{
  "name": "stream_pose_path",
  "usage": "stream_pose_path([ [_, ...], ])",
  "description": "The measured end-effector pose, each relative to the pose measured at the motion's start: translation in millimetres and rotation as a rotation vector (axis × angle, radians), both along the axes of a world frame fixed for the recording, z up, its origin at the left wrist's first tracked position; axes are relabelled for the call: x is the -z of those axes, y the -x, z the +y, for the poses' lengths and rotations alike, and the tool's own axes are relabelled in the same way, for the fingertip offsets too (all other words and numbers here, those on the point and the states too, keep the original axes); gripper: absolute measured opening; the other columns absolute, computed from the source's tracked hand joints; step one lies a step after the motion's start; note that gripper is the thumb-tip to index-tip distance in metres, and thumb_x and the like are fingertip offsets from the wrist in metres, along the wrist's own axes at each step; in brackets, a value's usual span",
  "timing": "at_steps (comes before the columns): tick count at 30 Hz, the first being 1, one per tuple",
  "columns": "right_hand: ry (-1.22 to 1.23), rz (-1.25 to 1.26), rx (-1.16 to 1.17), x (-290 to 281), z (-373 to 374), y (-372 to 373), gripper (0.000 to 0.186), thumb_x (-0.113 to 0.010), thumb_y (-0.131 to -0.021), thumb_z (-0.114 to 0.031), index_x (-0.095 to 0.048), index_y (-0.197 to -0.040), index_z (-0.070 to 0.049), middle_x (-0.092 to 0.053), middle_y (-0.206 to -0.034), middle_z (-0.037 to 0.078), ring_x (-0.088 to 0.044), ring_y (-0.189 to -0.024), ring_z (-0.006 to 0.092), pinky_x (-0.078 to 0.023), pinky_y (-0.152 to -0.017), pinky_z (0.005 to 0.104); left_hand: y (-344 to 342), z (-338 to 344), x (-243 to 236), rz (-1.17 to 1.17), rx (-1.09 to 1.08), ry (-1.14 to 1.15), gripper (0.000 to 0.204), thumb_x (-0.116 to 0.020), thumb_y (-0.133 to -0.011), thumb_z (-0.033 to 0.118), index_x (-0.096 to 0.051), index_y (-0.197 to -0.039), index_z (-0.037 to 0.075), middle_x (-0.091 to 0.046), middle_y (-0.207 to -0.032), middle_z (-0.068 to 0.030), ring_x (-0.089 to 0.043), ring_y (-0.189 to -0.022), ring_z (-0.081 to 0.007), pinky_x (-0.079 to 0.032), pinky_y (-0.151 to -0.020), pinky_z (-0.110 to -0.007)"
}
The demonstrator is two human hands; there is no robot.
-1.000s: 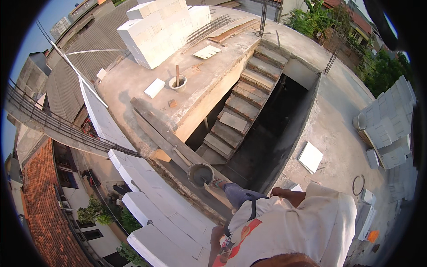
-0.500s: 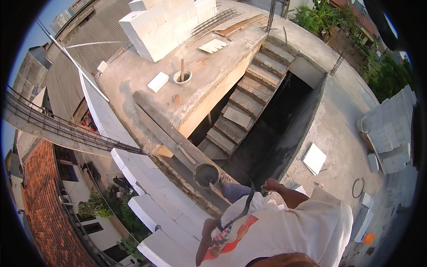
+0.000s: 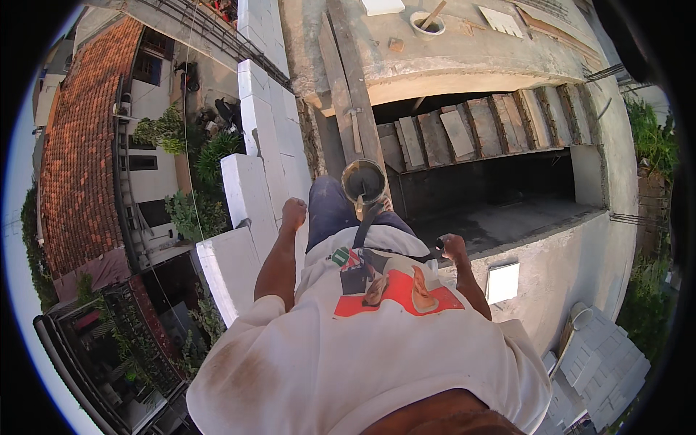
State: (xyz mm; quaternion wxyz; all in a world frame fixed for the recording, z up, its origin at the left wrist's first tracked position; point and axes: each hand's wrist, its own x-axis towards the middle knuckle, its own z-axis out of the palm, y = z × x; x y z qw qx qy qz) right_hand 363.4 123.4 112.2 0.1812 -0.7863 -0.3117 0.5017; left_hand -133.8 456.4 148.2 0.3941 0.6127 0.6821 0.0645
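Note:
My left hand (image 3: 293, 212) is curled into a loose fist beside the white block wall (image 3: 270, 138), apart from it; I see nothing in it. On the other side, my right hand (image 3: 454, 248) is closed near my waist, with a small dark thing at its fingers that I cannot make out. Between my legs stands a bucket (image 3: 351, 168) of grey wet mix, with a pale handle (image 3: 359, 209) at its near rim. A hammer (image 3: 355, 130) with a wooden handle lies on the plank (image 3: 338, 65) beyond the bucket. A dark strap (image 3: 368, 221) hangs at my front.
An open stairwell drops away on the right, with concrete steps (image 3: 482, 127) inside. Past the block wall, a lower yard and tiled roof (image 3: 94, 145) show at left. A second bucket (image 3: 428, 25), a white slab (image 3: 502, 283) and stacked white blocks (image 3: 605, 362) are on the concrete.
My view has swung right and tilted down toward my body. My left hand, earlier mostly hidden, now shows beside the block wall. The bucket and hammer stay on the plank.

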Motion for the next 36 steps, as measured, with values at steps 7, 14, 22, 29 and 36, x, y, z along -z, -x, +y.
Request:
stream_pose_path([
  [7, 0.254, 0.138, 0.335, -25.7, -30.9, 4.1, 0.03, -0.087, -0.075, -0.008, -0.077, -0.102, 0.0, -0.077, -0.099, 0.014, -0.072, -0.077, 0.0177, -0.06, -0.061, 0.0349, -23.0, 1.1, 16.2, 0.039, 0.221, 0.244, 0.033, -0.071, -0.085, 0.034, -0.078, -0.091, 0.002, -0.074, -0.097, -0.0271, -0.072, -0.094, -0.045, -0.057, -0.081, -0.046],
  [14, 0.192, -0.187, -0.163, 15.5, -32.9, 22.7, 0.067, -0.086, -0.073, -0.056, -0.076, -0.105, 0.002, -0.077, -0.1, 0.022, -0.075, -0.1, 0.0363, -0.06, -0.084, 0.045, -14.8, 9.7, 71.0, -0.02, 0.226, 0.379, 0.037, -0.066, -0.091, 0.033, -0.076, -0.104, 0.0, -0.074, -0.104, -0.0283, -0.071, -0.1, -0.0443, -0.056, -0.085, -0.05],
  [22, 0.038, -0.309, -0.286, -9.9, 126.4, -21.9, 0.036, -0.079, -0.083, -0.041, -0.081, -0.097, -0.008, -0.079, -0.093, 0.012, -0.077, -0.087, 0.0271, -0.059, -0.082, 0.0397, -41.6, 121.3, 111.9, 0.156, 0.553, 0.13, 0.033, -0.067, -0.089, 0.036, -0.078, -0.096, 0.006, -0.075, -0.099, -0.0237, -0.072, -0.095, -0.0422, -0.056, -0.082, -0.048],
  [29, -0.08, -0.066, 0.284, -58.8, 378.4, -97.1, 0.032, -0.058, -0.097, -0.025, -0.077, -0.092, 0.0, -0.079, -0.09, 0.014, -0.077, -0.092, 0.0309, -0.059, -0.084, 0.0386, -117.0, 294.7, 91.0, 0.145, 0.615, 0.471, 0.027, -0.068, -0.086, 0.031, -0.078, -0.091, 0.007, -0.076, -0.095, -0.0187, -0.074, -0.089, -0.038, -0.059, -0.078, -0.045],
  [36, -0.116, -0.158, 0.03, -88.6, 625.1, -141.2, 0.025, -0.059, -0.092, -0.016, -0.08, -0.103, -0.006, -0.08, -0.094, 0.013, -0.077, -0.095, 0.0288, -0.059, -0.087, 0.0385, -100.8, 498.9, 167.7, 0.303, 0.847, 0.182, 0.017, -0.071, -0.084, 0.028, -0.074, -0.089, 0.012, -0.074, -0.087, -0.0121, -0.073, -0.09, -0.0369, -0.057, -0.078, -0.05],
])
